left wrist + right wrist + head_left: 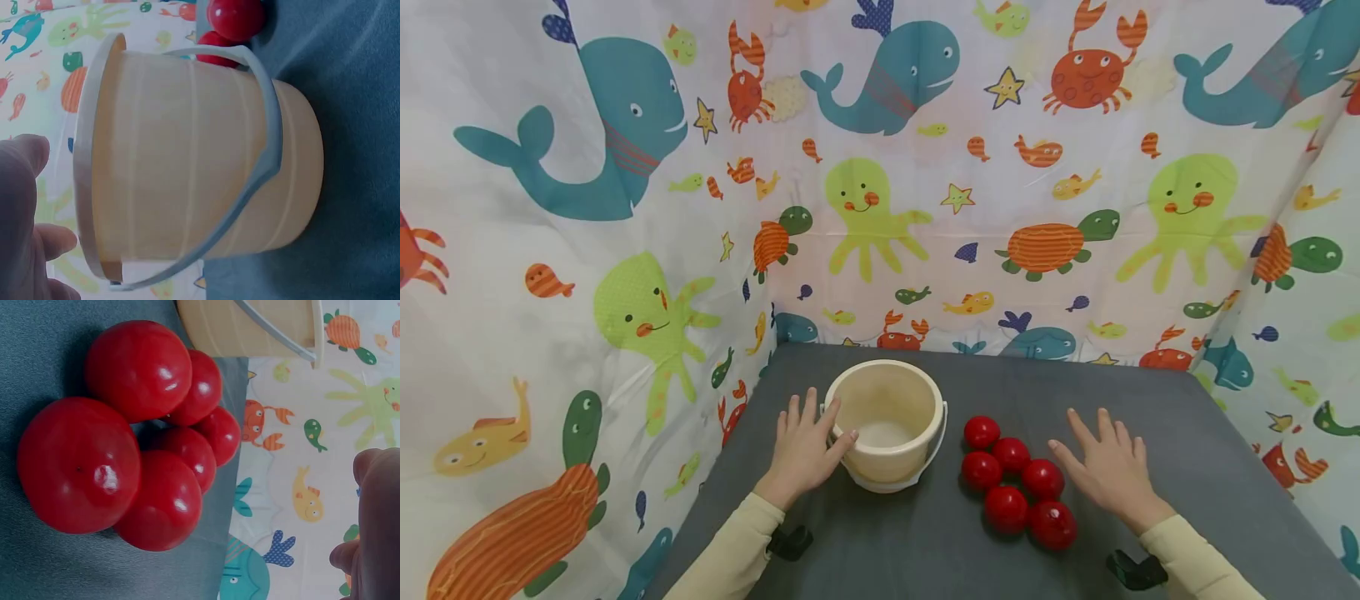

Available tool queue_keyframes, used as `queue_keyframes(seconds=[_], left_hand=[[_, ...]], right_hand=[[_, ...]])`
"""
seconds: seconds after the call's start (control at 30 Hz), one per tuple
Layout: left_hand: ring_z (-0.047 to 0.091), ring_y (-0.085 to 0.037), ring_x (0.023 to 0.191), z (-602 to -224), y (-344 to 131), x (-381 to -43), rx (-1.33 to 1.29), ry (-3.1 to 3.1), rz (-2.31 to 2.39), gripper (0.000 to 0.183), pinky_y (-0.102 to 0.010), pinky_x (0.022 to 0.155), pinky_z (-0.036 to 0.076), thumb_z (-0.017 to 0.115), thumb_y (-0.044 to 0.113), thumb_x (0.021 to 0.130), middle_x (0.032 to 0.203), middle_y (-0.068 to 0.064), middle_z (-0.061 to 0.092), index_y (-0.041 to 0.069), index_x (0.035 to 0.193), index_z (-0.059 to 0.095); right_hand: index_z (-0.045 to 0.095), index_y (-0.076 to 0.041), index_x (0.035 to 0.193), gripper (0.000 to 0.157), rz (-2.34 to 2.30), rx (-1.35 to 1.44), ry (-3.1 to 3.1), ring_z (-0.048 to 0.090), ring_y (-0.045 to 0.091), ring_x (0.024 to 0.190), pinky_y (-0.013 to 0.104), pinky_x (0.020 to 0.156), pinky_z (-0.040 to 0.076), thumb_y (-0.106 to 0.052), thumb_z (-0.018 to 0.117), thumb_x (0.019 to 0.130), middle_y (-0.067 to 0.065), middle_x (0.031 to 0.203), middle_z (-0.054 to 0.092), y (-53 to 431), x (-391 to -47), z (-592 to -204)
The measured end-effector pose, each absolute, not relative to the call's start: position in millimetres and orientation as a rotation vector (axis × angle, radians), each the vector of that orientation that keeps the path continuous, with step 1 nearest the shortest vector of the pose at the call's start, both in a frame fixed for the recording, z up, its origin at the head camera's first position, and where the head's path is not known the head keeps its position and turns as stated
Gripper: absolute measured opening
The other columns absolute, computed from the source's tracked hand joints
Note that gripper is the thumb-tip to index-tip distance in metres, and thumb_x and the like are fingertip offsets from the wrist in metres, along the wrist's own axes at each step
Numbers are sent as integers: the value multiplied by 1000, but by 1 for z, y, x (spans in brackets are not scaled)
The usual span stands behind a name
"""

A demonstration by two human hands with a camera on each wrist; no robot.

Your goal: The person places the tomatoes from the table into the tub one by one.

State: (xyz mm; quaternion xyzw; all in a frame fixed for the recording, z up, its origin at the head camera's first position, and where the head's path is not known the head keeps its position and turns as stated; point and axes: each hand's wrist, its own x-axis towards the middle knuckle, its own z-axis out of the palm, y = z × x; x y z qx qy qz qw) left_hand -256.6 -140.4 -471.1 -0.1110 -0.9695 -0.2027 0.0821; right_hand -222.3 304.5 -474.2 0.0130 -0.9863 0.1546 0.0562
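A cream bucket (883, 408) with a pale handle stands upright on the dark table, its mouth facing up. My left hand (805, 450) is spread at the bucket's left side, fingertips close to the rim, gripping nothing. In the left wrist view the bucket's handle (272, 137) hangs down along its side. Several glossy red round fruits (1006, 508), tomato-like, lie in a cluster right of the bucket. To the right of this cluster my right hand (1108, 467) is held with fingers spread and nothing in it. The right wrist view shows the red fruits (81, 465) up close.
The dark grey table (910, 550) reaches back to a white curtain (925, 308) printed with sea animals. The curtain also walls in the left and right sides. A dark strap (790, 542) is on my left wrist, and another strap (1135, 571) is on the right.
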Motion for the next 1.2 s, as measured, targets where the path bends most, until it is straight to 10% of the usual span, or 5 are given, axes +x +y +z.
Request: queue_keyframes(seconds=[0.67,1.2], left_hand=[[25,-57,148,-487,-85,-240,-594,-2779,-580,52,-78,114,20,59,52,97,155,-23,44,15,134,65],[46,-43,130,-499,-87,-242,-585,-2645,-464,31,-75,112,25,65,45,96,96,-10,62,16,88,63]], right_hand=[[37,0,153,82,510,33,-3050,26,70,132,85,105,15,-61,46,99,48,152,25,303,-215,-488],[40,3,151,79,527,30,-3069,40,66,129,82,101,33,-58,46,101,46,149,35,303,-220,-502]])
